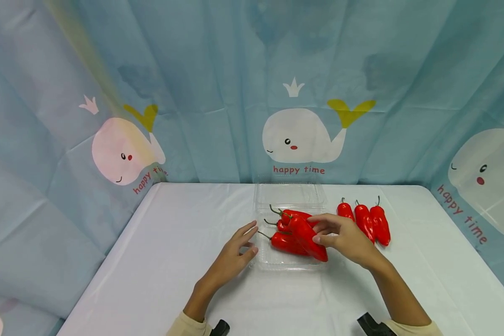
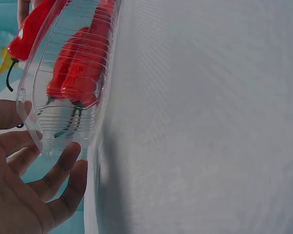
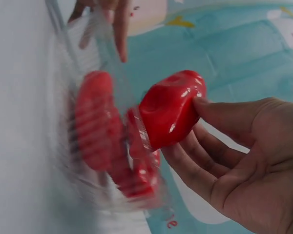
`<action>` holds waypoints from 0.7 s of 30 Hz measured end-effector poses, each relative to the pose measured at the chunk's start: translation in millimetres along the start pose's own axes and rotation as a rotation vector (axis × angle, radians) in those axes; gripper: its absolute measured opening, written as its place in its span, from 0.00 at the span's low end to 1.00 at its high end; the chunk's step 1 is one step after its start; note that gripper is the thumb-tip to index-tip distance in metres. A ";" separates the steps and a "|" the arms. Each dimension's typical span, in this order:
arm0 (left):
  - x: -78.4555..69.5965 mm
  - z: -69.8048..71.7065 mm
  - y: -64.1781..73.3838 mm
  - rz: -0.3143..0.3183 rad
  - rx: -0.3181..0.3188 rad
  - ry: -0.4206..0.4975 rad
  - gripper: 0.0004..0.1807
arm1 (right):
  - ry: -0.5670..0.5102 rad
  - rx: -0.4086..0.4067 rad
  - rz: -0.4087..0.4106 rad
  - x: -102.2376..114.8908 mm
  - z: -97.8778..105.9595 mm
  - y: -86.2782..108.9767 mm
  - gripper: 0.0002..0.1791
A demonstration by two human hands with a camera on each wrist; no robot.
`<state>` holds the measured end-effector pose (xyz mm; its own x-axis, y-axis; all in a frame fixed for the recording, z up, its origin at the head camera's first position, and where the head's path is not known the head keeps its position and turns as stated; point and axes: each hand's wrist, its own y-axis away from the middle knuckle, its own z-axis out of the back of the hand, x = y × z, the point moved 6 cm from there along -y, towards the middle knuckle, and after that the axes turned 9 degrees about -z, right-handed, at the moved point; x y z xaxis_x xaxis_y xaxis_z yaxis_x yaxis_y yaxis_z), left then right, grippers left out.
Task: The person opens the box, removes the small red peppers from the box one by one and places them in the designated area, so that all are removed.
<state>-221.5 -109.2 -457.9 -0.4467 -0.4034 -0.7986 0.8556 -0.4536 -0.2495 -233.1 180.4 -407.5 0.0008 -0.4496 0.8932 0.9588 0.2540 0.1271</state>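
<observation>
Red pepper [image 1: 309,239] in pinching right hand [image 1: 347,239], loose left hand [image 1: 234,258] beside clear container [image 1: 291,267], lower peppers [image 1: 286,243] partly hidden

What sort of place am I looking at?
Probably a curtained-off workspace: a blue whale-print curtain hangs behind and beside a white table, where red peppers lie in a clear plastic box.
</observation>
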 end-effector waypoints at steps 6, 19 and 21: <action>0.7 0.4 0.4 0.008 -0.011 0.004 0.32 | 0.001 -0.068 -0.008 2.1 21.4 6.1 0.28; 1.0 -0.1 0.6 0.013 -0.008 0.003 0.32 | -0.037 -0.173 -0.056 -9.3 67.8 15.9 0.31; 0.9 0.0 0.5 0.011 -0.008 0.002 0.32 | -0.031 -0.191 -0.067 -12.6 74.5 17.3 0.32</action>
<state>-221.5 -109.8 -458.7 -0.4364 -0.4069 -0.8025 0.8627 -0.4427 -0.2447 -237.7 254.2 -384.4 -0.0707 -0.4324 0.8989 0.9929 0.0564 0.1052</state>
